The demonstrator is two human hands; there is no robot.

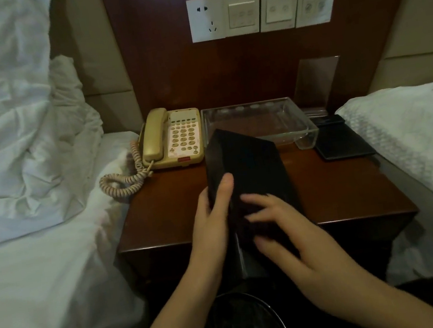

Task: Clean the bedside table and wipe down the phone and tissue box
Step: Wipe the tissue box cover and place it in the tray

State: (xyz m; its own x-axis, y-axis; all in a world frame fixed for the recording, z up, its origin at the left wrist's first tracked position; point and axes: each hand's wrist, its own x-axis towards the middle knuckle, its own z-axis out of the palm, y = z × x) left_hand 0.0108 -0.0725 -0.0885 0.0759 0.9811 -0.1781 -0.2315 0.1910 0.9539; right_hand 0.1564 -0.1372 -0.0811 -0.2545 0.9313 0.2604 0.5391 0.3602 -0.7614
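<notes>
Black, matte, oblong tissue box [250, 176], tilted above the front of the table [166, 211], held in 2 hands. Left hand [214, 216]: fingers wrapped round the box's left edge, thumb on top. Right hand [288, 234]: fingers spread flat across the near end; whether anything lies under them cannot be told. Table: dark polished wood. Phone [176, 138]: cream plastic, coiled cord, rear left. Tray [302, 130]: clear, rectangular, rear centre. Bin [242, 325]: round, dark, below.
</notes>
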